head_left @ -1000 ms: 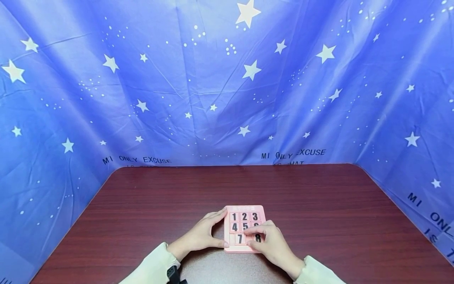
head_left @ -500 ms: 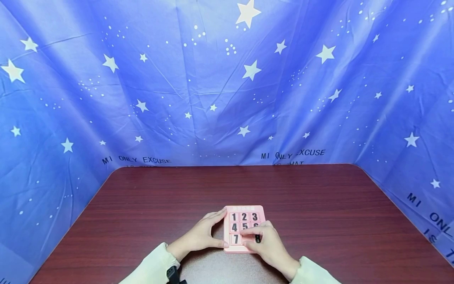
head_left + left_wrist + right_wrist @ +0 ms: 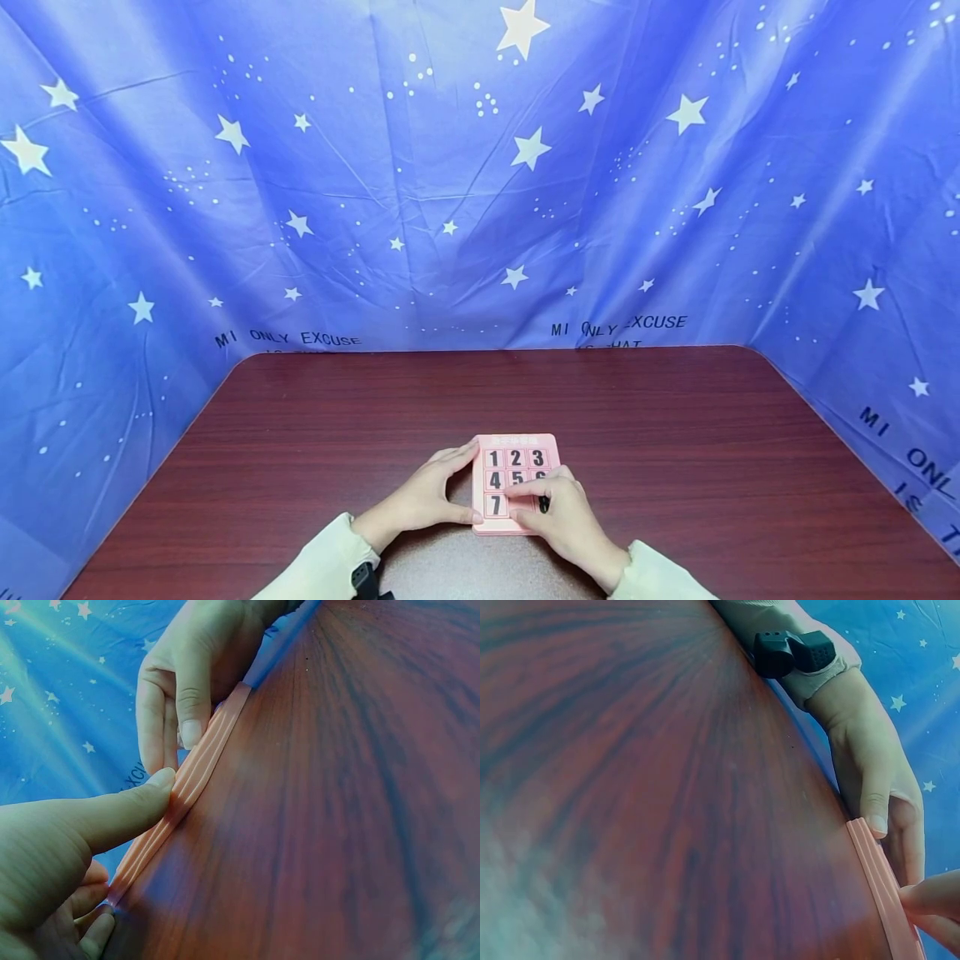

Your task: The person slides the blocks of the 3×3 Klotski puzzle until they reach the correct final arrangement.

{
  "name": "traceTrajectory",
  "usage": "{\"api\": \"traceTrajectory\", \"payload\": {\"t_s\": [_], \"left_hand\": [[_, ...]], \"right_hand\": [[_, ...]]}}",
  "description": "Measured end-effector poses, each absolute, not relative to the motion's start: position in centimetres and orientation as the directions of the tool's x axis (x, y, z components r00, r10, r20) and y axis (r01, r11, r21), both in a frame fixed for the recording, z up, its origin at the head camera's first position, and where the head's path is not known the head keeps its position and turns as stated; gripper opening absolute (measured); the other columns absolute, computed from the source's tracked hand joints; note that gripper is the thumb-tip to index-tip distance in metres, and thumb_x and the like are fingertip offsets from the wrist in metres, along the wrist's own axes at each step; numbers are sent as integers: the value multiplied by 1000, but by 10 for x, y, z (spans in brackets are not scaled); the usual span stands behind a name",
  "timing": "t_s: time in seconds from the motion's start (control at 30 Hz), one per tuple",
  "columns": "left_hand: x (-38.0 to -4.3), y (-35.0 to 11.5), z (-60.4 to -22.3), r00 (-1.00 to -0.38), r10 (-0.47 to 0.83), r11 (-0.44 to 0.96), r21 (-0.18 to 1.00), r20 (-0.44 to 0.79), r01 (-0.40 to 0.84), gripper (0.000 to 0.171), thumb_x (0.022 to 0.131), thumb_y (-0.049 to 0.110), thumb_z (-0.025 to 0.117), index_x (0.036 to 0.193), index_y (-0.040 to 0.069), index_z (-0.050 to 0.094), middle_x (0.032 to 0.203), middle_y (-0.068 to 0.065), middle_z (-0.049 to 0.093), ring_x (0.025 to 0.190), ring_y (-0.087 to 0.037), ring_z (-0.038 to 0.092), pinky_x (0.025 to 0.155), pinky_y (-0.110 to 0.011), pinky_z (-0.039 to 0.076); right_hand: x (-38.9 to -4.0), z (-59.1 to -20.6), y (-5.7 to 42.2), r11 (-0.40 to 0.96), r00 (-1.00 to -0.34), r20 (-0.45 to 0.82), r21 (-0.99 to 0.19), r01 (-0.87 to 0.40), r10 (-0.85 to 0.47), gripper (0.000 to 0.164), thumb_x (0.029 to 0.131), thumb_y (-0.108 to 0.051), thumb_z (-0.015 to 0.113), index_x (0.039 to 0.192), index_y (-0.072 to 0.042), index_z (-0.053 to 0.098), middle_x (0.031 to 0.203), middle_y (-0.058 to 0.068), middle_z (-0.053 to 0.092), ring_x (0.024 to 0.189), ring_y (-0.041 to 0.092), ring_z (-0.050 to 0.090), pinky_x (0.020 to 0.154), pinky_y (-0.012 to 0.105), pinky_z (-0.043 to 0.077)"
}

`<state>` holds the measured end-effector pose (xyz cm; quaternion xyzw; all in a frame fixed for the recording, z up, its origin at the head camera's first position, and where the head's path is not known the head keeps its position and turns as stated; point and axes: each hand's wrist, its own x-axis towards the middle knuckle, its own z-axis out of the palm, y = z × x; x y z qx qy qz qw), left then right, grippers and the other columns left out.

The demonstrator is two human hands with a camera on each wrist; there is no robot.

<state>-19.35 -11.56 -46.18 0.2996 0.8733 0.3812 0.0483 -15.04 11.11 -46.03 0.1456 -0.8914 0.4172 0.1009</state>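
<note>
A pink number sliding puzzle lies on the table in front of me. Tiles 1, 2 and 3 fill its top row, with 4, 5 and a partly covered 6 below. In the bottom row, the 7 tile sits at the left end, while the 8 is mostly behind my right hand. That hand's index fingertip and thumb touch down at the 7 tile's right side. My left hand holds the puzzle by its left edge, thumb at the near corner and fingers at the far one.
The dark red wooden table extends around the puzzle to rounded far corners. A blue star-printed curtain hangs behind it and along both sides. A black wrist device is strapped at the left sleeve.
The 7 tile has slid left from near the bottom row's middle to its left end. My right hand moved left with it; the left hand stayed in place.
</note>
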Motion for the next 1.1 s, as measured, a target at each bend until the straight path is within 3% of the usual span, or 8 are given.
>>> {"api": "traceTrajectory", "payload": {"t_s": [0.33, 0.93, 1.1], "left_hand": [[-193, -116, -462, -818, 556, 525, 699, 150, 485, 94, 67, 34, 83, 142, -1, 38, 150, -10, 35, 131, -29, 36, 107, -48, 30], [-195, -116, -464, -813, 563, 532, 689, 147, 493, 95, 67, 35, 83, 143, 0, 37, 151, -9, 34, 132, -29, 36, 107, -47, 30], [-195, -116, -463, -815, 561, 531, 693, 144, 488, 95, 67, 35, 83, 142, -1, 37, 151, -9, 34, 132, -29, 35, 108, -47, 29]], "right_hand": [[-150, -458, 109, 606, -936, 310, -716, -347, -169, 29, 62, -9, 79, 86, -25, 78, 78, -9, 54, 78, 7, 43, 67, 23, 36], [-155, -453, 141, 445, -908, 268, -804, -394, -321, 27, 72, -18, 78, 99, -17, 75, 92, -4, 69, 82, 7, 52, 71, 23, 42], [-154, -451, 153, 460, -918, 250, -806, -374, -309, 28, 73, -19, 78, 100, -16, 74, 93, -4, 69, 76, 6, 50, 66, 22, 41]]}}
